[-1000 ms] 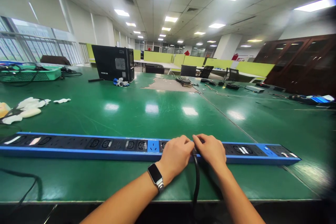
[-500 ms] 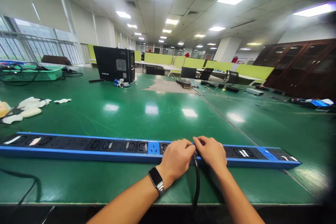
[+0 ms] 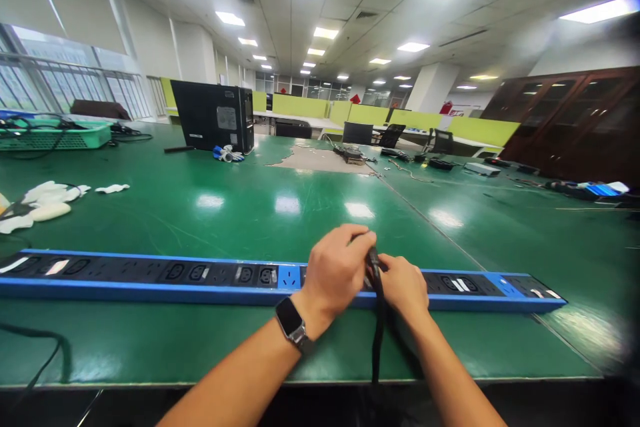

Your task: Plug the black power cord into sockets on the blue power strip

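Observation:
A long blue and black power strip (image 3: 150, 275) lies across the near part of the green table (image 3: 260, 213). My left hand (image 3: 337, 268), with a watch on its wrist, is closed on the plug end of a black cable (image 3: 377, 327) and holds it just above the strip. My right hand (image 3: 404, 285) rests closed on the strip right beside the plug, its fingers touching the cable. The cable hangs down from the plug over the table's front edge.
A black computer case (image 3: 213, 115) stands at the back left with a green basket (image 3: 55, 135) of cables further left. White gloves (image 3: 37, 203) lie at the left. Small devices and cables sit at the far right, and another black cable (image 3: 47, 353) curls at the near left.
My left hand has risen from the strip with the black cable's plug in it. My right hand has stayed on the strip.

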### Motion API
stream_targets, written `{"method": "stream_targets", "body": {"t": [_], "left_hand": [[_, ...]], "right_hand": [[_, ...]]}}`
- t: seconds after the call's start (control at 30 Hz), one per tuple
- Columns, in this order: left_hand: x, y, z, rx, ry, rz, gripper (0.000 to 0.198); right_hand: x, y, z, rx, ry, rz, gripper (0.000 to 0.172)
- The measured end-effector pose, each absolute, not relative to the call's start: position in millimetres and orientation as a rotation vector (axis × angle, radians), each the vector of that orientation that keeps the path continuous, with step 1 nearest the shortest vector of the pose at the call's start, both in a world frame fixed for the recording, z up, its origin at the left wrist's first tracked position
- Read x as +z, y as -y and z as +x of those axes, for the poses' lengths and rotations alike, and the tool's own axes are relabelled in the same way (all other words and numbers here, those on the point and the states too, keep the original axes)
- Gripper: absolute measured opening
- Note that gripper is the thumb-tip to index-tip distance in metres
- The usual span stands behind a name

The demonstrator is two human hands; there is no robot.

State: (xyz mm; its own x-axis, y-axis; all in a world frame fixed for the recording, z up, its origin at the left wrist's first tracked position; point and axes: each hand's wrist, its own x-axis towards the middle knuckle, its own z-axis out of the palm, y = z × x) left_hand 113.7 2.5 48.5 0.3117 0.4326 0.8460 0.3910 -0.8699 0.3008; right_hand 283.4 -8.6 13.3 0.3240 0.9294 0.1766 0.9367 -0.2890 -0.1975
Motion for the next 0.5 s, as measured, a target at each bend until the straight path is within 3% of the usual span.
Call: {"method": "stream_targets", "body": {"t": [0.17, 0.37, 0.5], "left_hand": [[70, -21, 54, 1.793, -0.897, 2.190, 0.018], [34, -7, -14, 1.395, -1.064, 2.184, 0.015], [12, 0, -10, 1.329, -1.015, 2.223, 0.019]], "right_hand": [[10, 7, 286, -0.031, 1.681, -2.317, 0.045], [13, 7, 283, -0.018, 1.670, -2.321, 0.045], [13, 7, 283, -0.022, 1.675, -2.337, 0.046]]}}
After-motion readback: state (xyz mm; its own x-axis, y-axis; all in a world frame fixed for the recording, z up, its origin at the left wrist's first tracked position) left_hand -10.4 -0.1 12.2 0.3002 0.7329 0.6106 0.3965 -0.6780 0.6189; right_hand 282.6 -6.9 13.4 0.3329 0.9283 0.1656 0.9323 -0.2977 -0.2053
